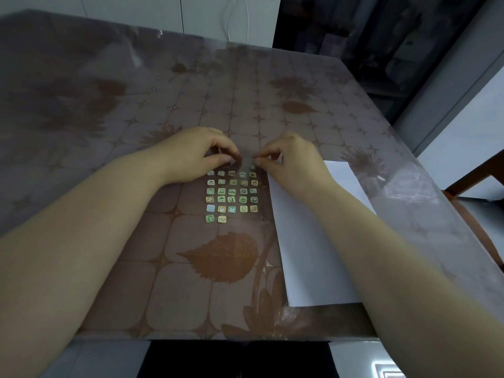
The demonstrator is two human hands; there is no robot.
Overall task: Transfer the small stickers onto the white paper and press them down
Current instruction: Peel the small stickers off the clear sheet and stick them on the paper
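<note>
Nearest the viewer, two bare forearms reach out over the near edge of a table [109, 296] covered in a brown leaf-patterned cloth under clear plastic. A plain rectangular sheet of white paper [313, 255] lies flat towards the table's right edge, partly under the right forearm, with no stickers visible on it.

Just left of the paper, near the table's middle, sits a grid of small square stickers in green, yellow and pale blue [231, 196], five across, with only two in its nearest row.

Both hands meet at the far end of the grid. The left hand [199, 154] is curled, its thumb tip against its fingers at the far edge of the grid; whether it pinches something or only presses down cannot be told. The right hand [294, 162] has thumb and forefinger closed to a fine pinch, seemingly on the corner sticker [252, 167] at the grid's far right.

To do this step well, the left hand should probably hold the grid still while the right peels slowly from one edge, keeping the sticker uncurled before carrying it to the paper.

Each sticker bears a tiny picture, too small to make out. No writing or brand is readable.
</note>
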